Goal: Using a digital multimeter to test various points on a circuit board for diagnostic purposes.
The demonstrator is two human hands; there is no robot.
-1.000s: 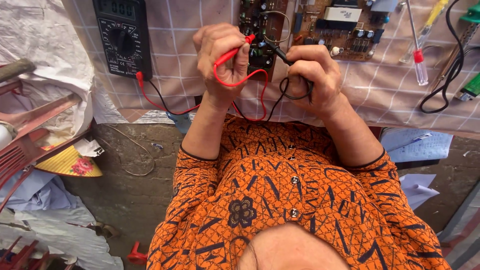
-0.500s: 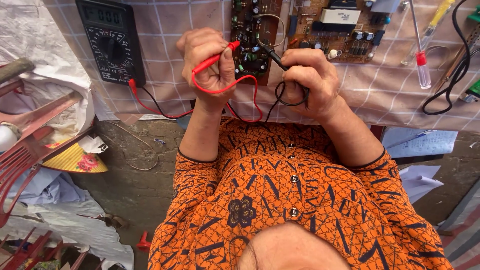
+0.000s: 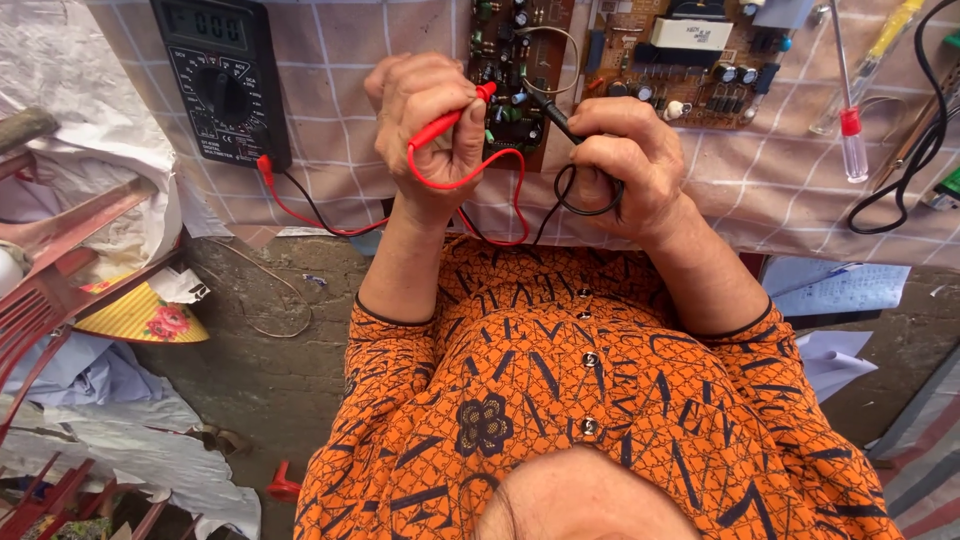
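My left hand (image 3: 425,125) is shut on a red test probe (image 3: 468,106), whose tip points at a dark green circuit board (image 3: 518,45) on the checked tablecloth (image 3: 760,190). My right hand (image 3: 628,165) grips a black test probe (image 3: 560,122), with its black lead looped under the fingers. That tip touches the same board from the right. Red and black leads run left to a black multimeter (image 3: 222,85) lying on the cloth.
A brown circuit board (image 3: 690,55) lies right of the green one. A screwdriver with a clear and red handle (image 3: 850,140) and a black cable (image 3: 900,185) lie further right. Below the table edge are a red chair (image 3: 40,300), a yellow hat (image 3: 140,318) and papers (image 3: 840,290).
The whole scene has slid slightly left as my head moved. Both hands stay on the green board with their probes, the left one a touch lower.
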